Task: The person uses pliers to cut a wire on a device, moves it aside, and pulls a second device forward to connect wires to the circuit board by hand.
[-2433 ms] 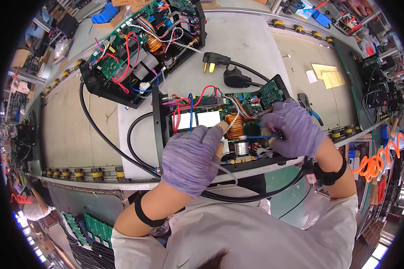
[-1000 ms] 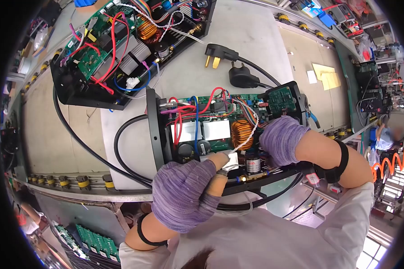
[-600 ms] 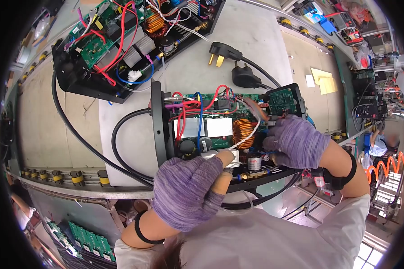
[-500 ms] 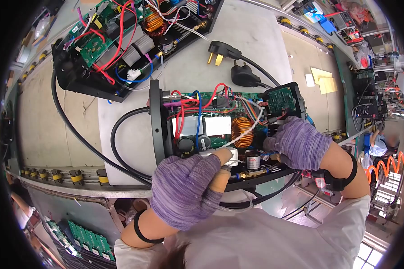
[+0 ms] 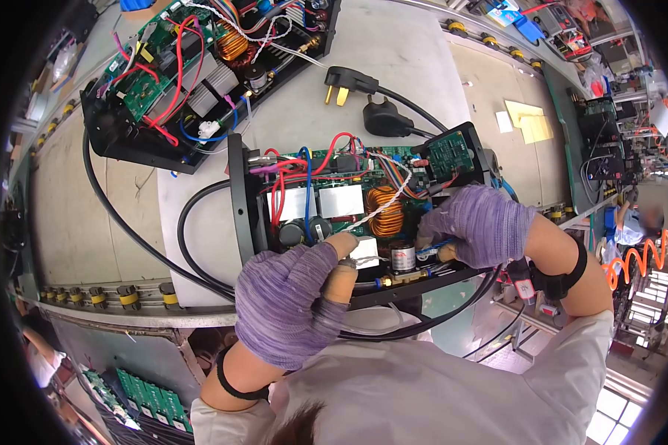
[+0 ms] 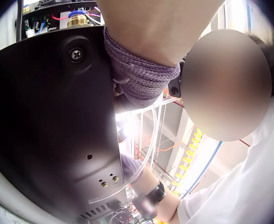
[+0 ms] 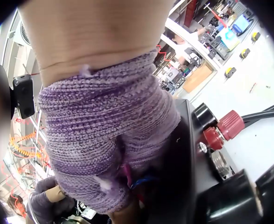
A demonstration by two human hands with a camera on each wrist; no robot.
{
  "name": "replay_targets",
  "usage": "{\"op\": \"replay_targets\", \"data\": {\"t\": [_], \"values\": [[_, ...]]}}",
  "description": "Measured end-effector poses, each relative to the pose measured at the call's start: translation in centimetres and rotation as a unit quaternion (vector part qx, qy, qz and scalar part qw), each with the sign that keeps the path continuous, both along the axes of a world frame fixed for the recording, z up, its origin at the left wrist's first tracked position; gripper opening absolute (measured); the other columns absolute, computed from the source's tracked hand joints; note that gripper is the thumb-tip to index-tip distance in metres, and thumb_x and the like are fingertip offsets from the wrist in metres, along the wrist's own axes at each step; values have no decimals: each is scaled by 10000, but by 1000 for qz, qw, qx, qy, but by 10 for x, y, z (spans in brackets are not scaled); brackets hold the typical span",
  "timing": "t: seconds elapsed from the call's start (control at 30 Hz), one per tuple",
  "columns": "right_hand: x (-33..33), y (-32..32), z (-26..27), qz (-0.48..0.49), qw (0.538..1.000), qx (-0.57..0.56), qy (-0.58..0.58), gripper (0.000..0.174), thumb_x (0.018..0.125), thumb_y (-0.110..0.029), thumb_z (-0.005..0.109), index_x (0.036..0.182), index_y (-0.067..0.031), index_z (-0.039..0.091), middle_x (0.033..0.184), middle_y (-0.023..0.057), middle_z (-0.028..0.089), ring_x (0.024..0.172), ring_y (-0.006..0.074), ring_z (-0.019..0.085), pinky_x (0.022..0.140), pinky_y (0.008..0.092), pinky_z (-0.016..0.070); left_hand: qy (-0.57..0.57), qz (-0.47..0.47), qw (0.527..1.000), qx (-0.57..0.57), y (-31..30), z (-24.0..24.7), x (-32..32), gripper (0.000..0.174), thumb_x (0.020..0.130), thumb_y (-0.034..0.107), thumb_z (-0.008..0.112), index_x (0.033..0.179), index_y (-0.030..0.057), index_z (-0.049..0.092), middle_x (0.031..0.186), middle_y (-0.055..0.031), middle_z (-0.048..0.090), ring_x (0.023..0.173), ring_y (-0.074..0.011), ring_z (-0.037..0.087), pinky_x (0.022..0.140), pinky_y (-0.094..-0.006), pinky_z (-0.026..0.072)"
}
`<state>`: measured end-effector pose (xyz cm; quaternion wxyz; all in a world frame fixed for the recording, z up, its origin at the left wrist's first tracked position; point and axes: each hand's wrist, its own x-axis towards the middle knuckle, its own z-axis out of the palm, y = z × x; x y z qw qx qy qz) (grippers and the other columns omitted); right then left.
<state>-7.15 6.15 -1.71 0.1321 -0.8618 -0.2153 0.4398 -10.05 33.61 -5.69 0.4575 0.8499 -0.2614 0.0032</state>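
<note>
In the head view an opened electronics unit (image 5: 304,194) lies in front of the person, with a green circuit board, red and blue wires and a copper coil (image 5: 386,211) in its black chassis. The gloved left hand (image 5: 286,297) pinches a white twisted wire (image 5: 378,211) between bare thumb and forefinger tips, at the chassis's near edge. At the right end of the unit the gloved right hand (image 5: 479,226) reaches inside, fingers curled around a blue wire (image 5: 441,246) beside a silver cylinder (image 5: 403,258). In the right wrist view a magenta wire (image 7: 127,173) shows between its fingers.
A second opened unit (image 5: 200,89) stands at the back left. Two black plugs (image 5: 352,80) with thick cables lie behind the unit. Yellow paper (image 5: 531,122) lies on the right, pliers partly hidden behind the end panel. Rollers (image 5: 128,297) line the bench's front edge.
Since the earliest frame, the left hand has moved down toward the chassis's near edge with the white twisted wire drawn toward it. The right hand has shifted slightly within the unit's right end.
</note>
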Motion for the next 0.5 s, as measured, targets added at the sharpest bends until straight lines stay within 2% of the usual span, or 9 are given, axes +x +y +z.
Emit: {"op": "replay_targets", "data": {"t": [0.1, 0.2, 0.4, 0.5], "values": [[-2, 0, -11, 36, 996, -25, -80, 340, 724, -186, 733, 1050, -120, 666, 825, 126, 682, 840, 320, 670, 738, 412, 531, -5, 2, 1000, 7, -1, 0, -1, 266, 808, 129, 696, 1071, 105, 672, 679, -72, 621, 546, -254, 579, 541, -369, 435], [1, 13, -6, 17, 995, -85, -47, 353, 701, -194, 730, 1040, -117, 667, 836, 138, 685, 819, 329, 673, 734, 418, 537, -4, 0, 1000, 20, 0, 1, 0, 268, 808, 131, 695, 1074, 108, 674, 683, -73, 625, 548, -256, 581, 542, -369, 437], [-4, 16, -6, -9, 994, -88, -66, 405, 693, -188, 705, 1091, -125, 672, 865, 151, 694, 842, 333, 680, 763, 421, 548, -7, 5, 1000, 17, -1, 0, -2, 274, 801, 128, 698, 1074, 113, 676, 676, -70, 621, 541, -256, 575, 535, -365, 434], [-5, 28, -4, -30, 986, -150, -65, 428, 694, -190, 699, 1118, -137, 670, 881, 148, 697, 860, 327, 681, 779, 413, 549, -13, 7, 1000, 18, -1, -1, -2, 280, 799, 125, 700, 1077, 114, 676, 667, -69, 614, 534, -257, 567, 532, -365, 431]]}}
